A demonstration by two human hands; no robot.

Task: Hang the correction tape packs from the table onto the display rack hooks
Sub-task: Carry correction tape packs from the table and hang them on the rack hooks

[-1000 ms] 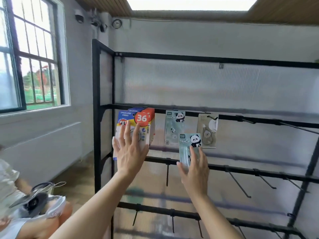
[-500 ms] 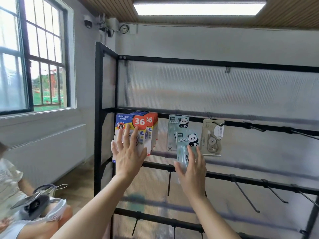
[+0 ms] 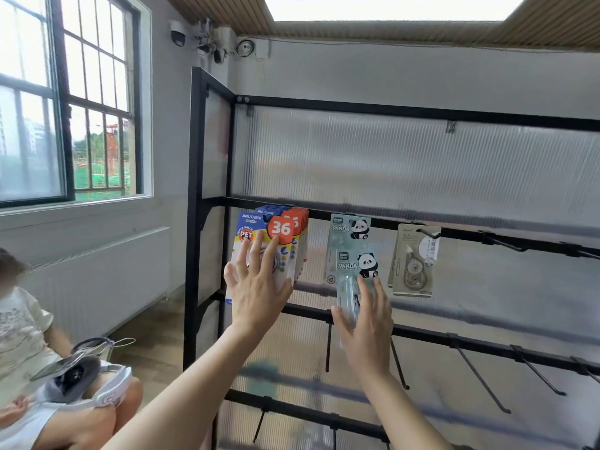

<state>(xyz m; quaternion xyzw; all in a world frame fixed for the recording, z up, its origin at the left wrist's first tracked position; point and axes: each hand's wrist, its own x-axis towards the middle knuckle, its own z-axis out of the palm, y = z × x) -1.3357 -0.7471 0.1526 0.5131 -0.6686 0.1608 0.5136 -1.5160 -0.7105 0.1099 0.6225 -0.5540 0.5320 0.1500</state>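
Observation:
A black display rack [image 3: 422, 112] with hooks fills the view. Several blue-and-orange "36" packs [image 3: 285, 228] hang at the left of its upper rail. My left hand [image 3: 259, 287] rests flat against the front one, fingers spread. A pale green panda pack [image 3: 347, 238] hangs to their right, then a beige pack [image 3: 417, 258]. My right hand [image 3: 363, 316] holds a second panda pack [image 3: 355, 271] upright, just below and in front of the hanging one.
Bare hooks [image 3: 500, 243] stick out along the upper rail to the right, and more on the lower rails [image 3: 480, 375]. A seated person [image 3: 39, 368] with a head-mounted device in their lap is at lower left, beside a window [image 3: 65, 102].
The view has drifted so the rack sits lower and to the right. My right hand has lifted the panda pack slightly toward the hanging one. My left hand stays on the "36" packs.

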